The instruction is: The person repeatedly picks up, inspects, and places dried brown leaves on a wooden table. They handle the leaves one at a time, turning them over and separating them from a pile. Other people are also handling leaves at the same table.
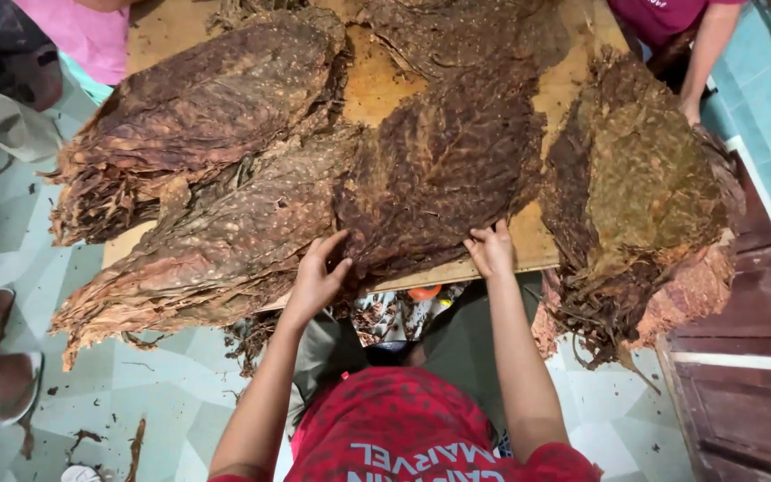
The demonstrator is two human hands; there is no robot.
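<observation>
No packages, labels, signs, screens.

The floor is laid with pale green and white patterned tiles, littered with dark brown crumbs and scraps. A low wooden board serves as a table. At the right stands dark reddish-brown panelled wood, perhaps a door or cabinet. Beyond it runs a turquoise tiled surface. The light is soft and even.

Leaf stacks left and right on board, middle leaf between.
</observation>
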